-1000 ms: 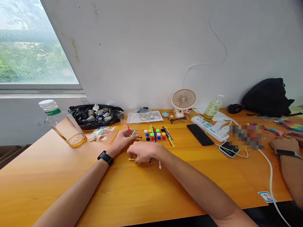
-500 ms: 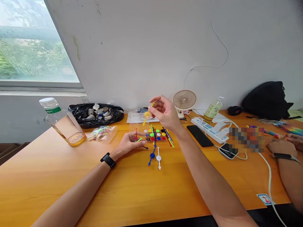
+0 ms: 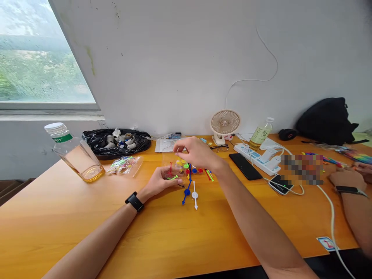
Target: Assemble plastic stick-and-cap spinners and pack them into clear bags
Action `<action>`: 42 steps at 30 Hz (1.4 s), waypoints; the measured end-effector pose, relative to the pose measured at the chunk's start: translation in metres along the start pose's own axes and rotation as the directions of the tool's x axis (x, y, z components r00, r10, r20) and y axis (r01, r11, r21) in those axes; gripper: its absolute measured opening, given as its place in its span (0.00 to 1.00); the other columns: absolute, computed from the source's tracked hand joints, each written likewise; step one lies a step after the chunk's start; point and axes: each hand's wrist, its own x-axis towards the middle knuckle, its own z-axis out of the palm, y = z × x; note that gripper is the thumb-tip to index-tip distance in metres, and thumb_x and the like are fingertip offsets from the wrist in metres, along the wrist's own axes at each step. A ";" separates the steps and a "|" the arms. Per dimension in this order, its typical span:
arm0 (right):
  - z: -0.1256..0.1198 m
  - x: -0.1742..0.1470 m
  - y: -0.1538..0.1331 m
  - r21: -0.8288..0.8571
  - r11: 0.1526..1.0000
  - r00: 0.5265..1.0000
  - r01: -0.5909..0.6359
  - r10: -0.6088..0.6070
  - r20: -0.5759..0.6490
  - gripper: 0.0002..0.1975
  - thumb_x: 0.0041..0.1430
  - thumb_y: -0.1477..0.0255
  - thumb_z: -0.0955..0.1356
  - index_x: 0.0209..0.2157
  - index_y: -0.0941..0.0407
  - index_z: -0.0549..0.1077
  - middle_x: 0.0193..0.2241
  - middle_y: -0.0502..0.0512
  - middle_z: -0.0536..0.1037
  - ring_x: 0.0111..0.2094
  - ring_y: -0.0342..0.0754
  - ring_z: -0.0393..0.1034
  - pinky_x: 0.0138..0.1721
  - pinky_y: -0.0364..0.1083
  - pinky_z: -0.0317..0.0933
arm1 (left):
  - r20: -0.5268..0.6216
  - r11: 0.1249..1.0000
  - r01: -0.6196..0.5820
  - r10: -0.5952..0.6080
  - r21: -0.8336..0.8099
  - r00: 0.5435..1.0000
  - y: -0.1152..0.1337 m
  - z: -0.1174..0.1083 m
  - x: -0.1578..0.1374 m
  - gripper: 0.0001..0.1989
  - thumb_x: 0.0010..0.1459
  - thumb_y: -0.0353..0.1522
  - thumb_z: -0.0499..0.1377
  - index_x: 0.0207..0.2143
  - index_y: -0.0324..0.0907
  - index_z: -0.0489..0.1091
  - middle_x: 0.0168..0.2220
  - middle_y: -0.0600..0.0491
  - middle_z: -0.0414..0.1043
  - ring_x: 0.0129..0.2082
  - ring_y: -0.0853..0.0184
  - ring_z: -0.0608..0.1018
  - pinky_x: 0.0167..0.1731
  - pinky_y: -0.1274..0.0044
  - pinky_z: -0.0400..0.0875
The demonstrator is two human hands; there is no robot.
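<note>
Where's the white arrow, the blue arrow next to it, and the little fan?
White arrow (image 3: 194, 195): head view, on its round middle.
Blue arrow (image 3: 187, 192): head view, on its round middle.
Little fan (image 3: 225, 122): head view, centre of its round front.

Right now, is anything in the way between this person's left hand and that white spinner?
Yes, the blue spinner lies on the table between the left hand and the white spinner. It looks flat enough to reach over.

Tabletop (image 3: 139, 240): wood-look, smooth, semi-glossy surf. Fan (image 3: 225, 121): matt plas. R of fan: bottle (image 3: 260, 134), clear glossy plas.; phone (image 3: 245, 166), glossy face. L of fan: bin bag (image 3: 92, 150), thin shiny crinkled plas. In front of fan: white arrow (image 3: 194, 195) & blue arrow (image 3: 187, 192), smooth plas.
</note>
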 end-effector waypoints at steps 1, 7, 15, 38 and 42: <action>-0.001 0.000 0.001 -0.026 1.000 1.000 -0.010 0.010 0.014 0.06 0.64 0.77 0.70 0.37 0.54 0.81 0.34 0.52 0.84 0.35 0.46 0.74 0.36 0.43 0.56 | 0.006 1.000 -0.001 0.001 -0.005 1.000 0.000 0.000 0.000 0.27 0.52 0.43 0.76 0.49 0.38 0.79 0.52 0.42 0.82 0.48 0.53 0.84 0.50 0.64 0.80; -0.004 -0.002 0.004 -0.062 0.998 1.000 -0.022 0.023 0.016 0.07 0.63 0.76 0.70 0.39 0.53 0.81 0.37 0.52 0.84 0.37 0.46 0.74 0.37 0.44 0.57 | -0.027 0.998 0.025 -0.023 0.059 0.999 -0.003 -0.001 0.001 0.27 0.51 0.43 0.76 0.48 0.37 0.79 0.43 0.45 0.84 0.40 0.58 0.85 0.44 0.69 0.80; -0.025 -0.005 0.003 0.108 0.994 0.992 -0.034 0.047 -0.120 0.07 0.63 0.71 0.69 0.33 0.57 0.79 0.29 0.50 0.79 0.26 0.41 0.64 0.30 0.43 0.53 | -0.152 0.997 -0.064 0.056 -0.049 0.987 0.005 -0.011 -0.001 0.28 0.52 0.41 0.76 0.52 0.40 0.77 0.47 0.45 0.84 0.42 0.59 0.85 0.46 0.71 0.79; 0.054 0.001 0.011 -0.258 0.965 0.581 -0.042 0.233 0.780 0.10 0.40 0.83 0.77 0.19 0.56 0.76 0.21 0.47 0.77 0.26 0.45 0.71 0.25 0.41 0.56 | -0.070 0.989 0.100 -0.108 -0.109 0.992 -0.015 -0.021 0.007 0.31 0.53 0.43 0.75 0.55 0.37 0.74 0.44 0.45 0.82 0.41 0.62 0.84 0.40 0.75 0.76; 0.037 0.001 0.016 -0.093 0.995 0.617 -0.028 0.091 0.782 0.06 0.49 0.82 0.73 0.26 0.57 0.80 0.25 0.48 0.78 0.27 0.43 0.70 0.26 0.41 0.55 | -0.033 0.991 0.068 -0.072 -0.119 0.997 -0.017 -0.023 0.008 0.30 0.54 0.43 0.75 0.55 0.38 0.76 0.44 0.44 0.83 0.39 0.61 0.85 0.40 0.74 0.77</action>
